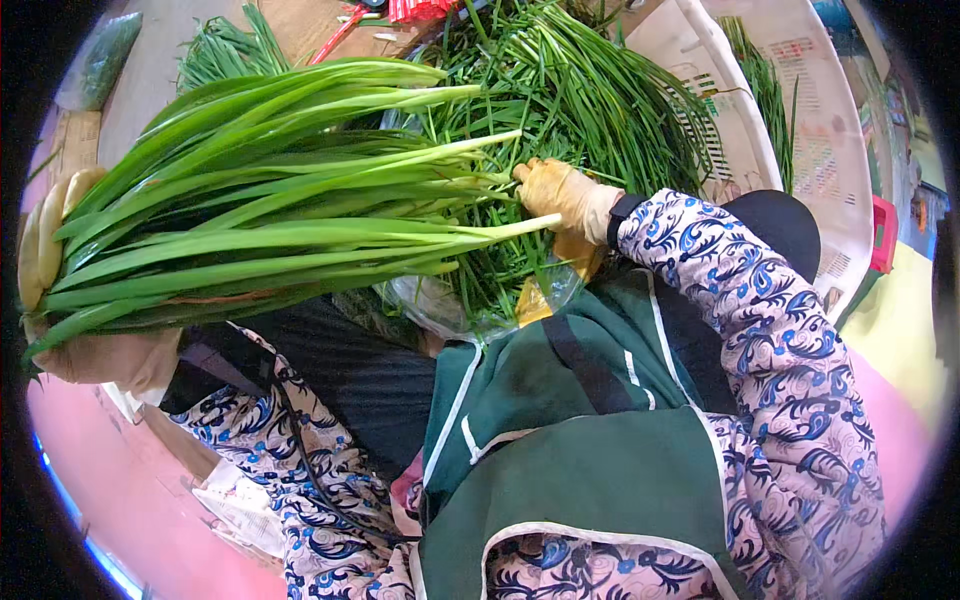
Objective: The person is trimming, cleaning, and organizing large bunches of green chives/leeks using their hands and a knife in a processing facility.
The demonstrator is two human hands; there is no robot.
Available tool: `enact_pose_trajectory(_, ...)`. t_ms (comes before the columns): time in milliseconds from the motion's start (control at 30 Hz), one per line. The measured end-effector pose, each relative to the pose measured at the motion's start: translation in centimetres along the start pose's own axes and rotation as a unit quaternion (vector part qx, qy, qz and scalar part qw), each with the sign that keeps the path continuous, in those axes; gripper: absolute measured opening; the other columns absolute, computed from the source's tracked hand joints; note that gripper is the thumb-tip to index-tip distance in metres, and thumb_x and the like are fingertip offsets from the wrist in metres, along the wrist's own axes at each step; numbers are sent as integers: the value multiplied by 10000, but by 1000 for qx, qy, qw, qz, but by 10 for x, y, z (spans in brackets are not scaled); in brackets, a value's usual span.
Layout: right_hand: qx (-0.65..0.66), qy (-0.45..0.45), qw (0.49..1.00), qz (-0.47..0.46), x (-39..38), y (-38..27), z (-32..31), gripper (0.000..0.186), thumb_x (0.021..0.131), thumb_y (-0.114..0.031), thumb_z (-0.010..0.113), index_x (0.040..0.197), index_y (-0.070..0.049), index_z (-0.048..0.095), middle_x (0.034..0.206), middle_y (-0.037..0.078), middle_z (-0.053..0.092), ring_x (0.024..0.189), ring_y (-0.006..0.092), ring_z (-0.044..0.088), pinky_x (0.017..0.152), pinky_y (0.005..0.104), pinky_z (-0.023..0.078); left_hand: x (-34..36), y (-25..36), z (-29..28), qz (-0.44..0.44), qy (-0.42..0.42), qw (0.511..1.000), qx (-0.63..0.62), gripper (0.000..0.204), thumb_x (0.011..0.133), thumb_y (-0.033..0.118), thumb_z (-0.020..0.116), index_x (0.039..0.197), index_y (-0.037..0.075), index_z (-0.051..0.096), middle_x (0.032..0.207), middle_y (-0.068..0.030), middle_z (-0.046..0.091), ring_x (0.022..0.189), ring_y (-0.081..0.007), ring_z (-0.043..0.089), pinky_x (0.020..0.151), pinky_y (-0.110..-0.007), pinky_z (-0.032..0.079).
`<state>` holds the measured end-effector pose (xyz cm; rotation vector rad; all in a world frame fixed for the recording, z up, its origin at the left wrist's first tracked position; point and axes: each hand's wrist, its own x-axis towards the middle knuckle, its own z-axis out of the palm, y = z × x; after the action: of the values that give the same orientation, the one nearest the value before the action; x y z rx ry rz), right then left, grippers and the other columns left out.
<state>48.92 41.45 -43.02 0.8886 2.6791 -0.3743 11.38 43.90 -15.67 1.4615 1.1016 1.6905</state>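
My left hand (60, 225), in a pale yellowish glove, grips a large bunch of garlic chives (270, 200) by the leafy end at the far left. The long flat leaves reach across to the right, and several pale stem ends stick out unevenly. My right hand (568, 195), in a similar stained glove, is closed at the stem ends, its fingertips pinching a stem. Below that hand lies a heap of loose green leaves and trimmings (480, 285) in a clear plastic bag (425, 300) over my lap.
More chives (610, 90) lie piled beyond my right hand, beside a white plastic basket (745, 130). A smaller green bunch (235, 50) lies at the back left, near red ties (415, 10). A green apron (590, 470) covers my lap.
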Motion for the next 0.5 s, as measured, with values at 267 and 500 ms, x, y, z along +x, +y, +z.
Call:
enact_pose_trajectory(267,-23,-13,999,-18,-15,-4,-7,164,753,-195,636,831,-78,721,985,98,618,934,251,615,766,354,509,21,19,-95,3,111,988,109,355,863,157,591,1154,-46,594,1107,-194,633,955,-275,648,827,-387,560)
enact_pose_trajectory(500,-13,-47,998,39,-8,5,-55,238,787,-175,653,1017,-133,697,1129,97,594,1057,306,592,821,409,485,17,-12,24,89,85,991,52,285,922,186,550,1085,-29,642,1037,-157,676,845,-245,678,753,-358,587)
